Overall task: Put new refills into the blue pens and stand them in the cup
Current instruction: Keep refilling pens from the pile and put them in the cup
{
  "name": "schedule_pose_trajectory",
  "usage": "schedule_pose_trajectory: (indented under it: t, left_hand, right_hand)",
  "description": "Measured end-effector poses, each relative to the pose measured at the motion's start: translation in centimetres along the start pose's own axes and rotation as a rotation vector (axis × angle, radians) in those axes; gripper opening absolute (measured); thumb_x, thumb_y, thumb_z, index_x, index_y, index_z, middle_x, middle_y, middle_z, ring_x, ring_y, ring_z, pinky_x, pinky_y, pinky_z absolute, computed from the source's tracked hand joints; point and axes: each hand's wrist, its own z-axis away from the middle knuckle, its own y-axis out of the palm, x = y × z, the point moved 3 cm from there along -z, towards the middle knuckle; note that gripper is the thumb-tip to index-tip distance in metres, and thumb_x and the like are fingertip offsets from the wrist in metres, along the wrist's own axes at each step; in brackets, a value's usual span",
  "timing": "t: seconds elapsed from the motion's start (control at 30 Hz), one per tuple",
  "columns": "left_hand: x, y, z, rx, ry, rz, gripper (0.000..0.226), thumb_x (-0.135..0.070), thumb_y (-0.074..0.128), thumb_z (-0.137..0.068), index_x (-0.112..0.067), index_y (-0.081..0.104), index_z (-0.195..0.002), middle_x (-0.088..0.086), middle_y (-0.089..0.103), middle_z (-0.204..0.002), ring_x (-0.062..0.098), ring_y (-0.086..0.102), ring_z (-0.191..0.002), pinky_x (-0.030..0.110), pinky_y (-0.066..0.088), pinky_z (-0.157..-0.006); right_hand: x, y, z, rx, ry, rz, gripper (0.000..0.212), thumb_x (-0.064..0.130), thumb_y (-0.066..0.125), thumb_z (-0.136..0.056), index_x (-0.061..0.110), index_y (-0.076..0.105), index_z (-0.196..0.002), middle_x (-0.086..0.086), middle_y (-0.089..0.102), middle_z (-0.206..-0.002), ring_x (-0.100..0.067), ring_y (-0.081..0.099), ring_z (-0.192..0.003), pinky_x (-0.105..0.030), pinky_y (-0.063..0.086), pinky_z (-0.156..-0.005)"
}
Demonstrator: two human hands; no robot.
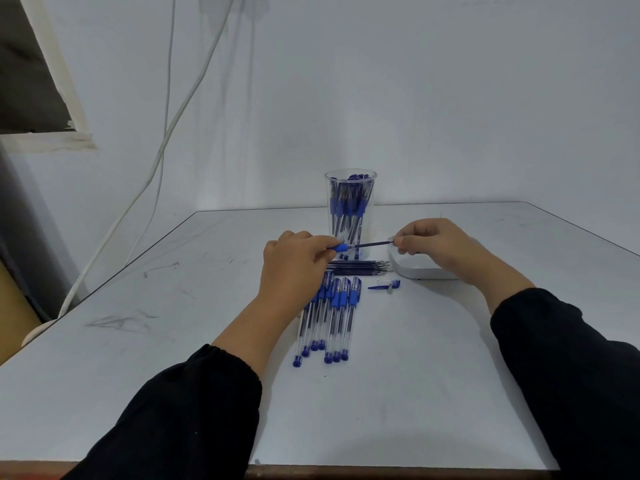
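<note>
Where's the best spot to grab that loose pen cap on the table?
Pinch the cap across its wider clear end, coming straight down from above. It lies flat on the table, clip pointing left, apart from the pens and the white tray, so there is room for fingers on both sides. The thin clip would probably slip or flex.

The cup (350, 188) looks like clear glossy plastic, as do the pens' (332, 317) barrels. The desk (173, 341) is smooth, matt, scuffed. Sleeves (194, 410) are matt black cloth.

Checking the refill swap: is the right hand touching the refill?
Touching. The head view shows the right hand pinching the refill's tip end, while the left hand holds the blue grip.
</note>
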Motion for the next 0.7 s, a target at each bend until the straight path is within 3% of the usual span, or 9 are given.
schedule_pose_trajectory:
  t: [0.13,0.3,0.43,0.53,0.6,0.7]
  left_hand:
    - [-0.3,0.0,0.1,0.009,0.026,0.034,0.026,-0.031,0.050,-0.096,-0.034,0.063,-0.118,-0.007,0.063,-0.094,0.014,0.047,-0.097,0.026,0.021,-0.085]
    - [-0.7,0.1,0.2,0.016,0.058,0.032,0.027,-0.031,0.051,-0.095,-0.032,0.063,-0.119,-0.006,0.064,-0.097,0.015,0.048,-0.099,0.025,0.020,-0.084]
    - [-0.9,0.2,0.2,0.026,0.068,0.028,0.027,-0.031,0.051,-0.095,-0.033,0.063,-0.119,-0.005,0.064,-0.097,0.015,0.047,-0.099,0.026,0.021,-0.084]
    - [-0.9,0.2,0.2,0.032,0.069,0.024,0.027,-0.031,0.051,-0.095,-0.033,0.063,-0.119,-0.005,0.064,-0.098,0.015,0.047,-0.100,0.027,0.021,-0.085]
    - [-0.9,0.3,0.2,0.035,0.063,0.021,0.027,-0.031,0.050,-0.095,-0.033,0.062,-0.120,-0.005,0.064,-0.099,0.015,0.047,-0.100,0.027,0.021,-0.086]
    - [-0.7,0.2,0.2,0.033,0.040,0.026,0.028,-0.032,0.049,-0.096,-0.034,0.062,-0.120,-0.006,0.064,-0.100,0.015,0.047,-0.101,0.028,0.023,-0.089]
  right_hand:
    - [0.1,1.0,-0.2,0.031,-0.002,0.042,0.025,0.023,0.059,-0.093,0.012,0.072,-0.075,0.000,0.069,-0.077,-0.014,0.057,-0.077,-0.032,0.046,-0.087]
    - [0.9,2.6,-0.1,0.071,-0.012,0.087,0.035,0.030,0.056,-0.095,0.013,0.068,-0.067,0.002,0.067,-0.071,-0.011,0.058,-0.071,-0.024,0.043,-0.082]
    - [1.4,3.5,0.0,0.087,-0.015,0.098,0.037,0.032,0.055,-0.096,0.015,0.067,-0.066,0.004,0.065,-0.065,-0.001,0.055,-0.058,-0.005,0.042,-0.060]
    - [1.6,3.7,0.2,0.099,-0.012,0.088,0.034,0.031,0.054,-0.097,0.015,0.070,-0.072,0.004,0.065,-0.067,0.002,0.056,-0.057,-0.003,0.040,-0.056]
    - [1.7,3.5,0.3,0.109,0.006,0.054,0.033,0.031,0.052,-0.098,0.014,0.072,-0.080,0.003,0.067,-0.070,-0.002,0.057,-0.063,-0.009,0.044,-0.068]
    - [1.4,2.5,0.2,0.112,0.003,0.105,0.029,0.030,0.053,-0.097,0.012,0.074,-0.087,0.002,0.070,-0.075,-0.010,0.059,-0.076,-0.028,0.044,-0.089]
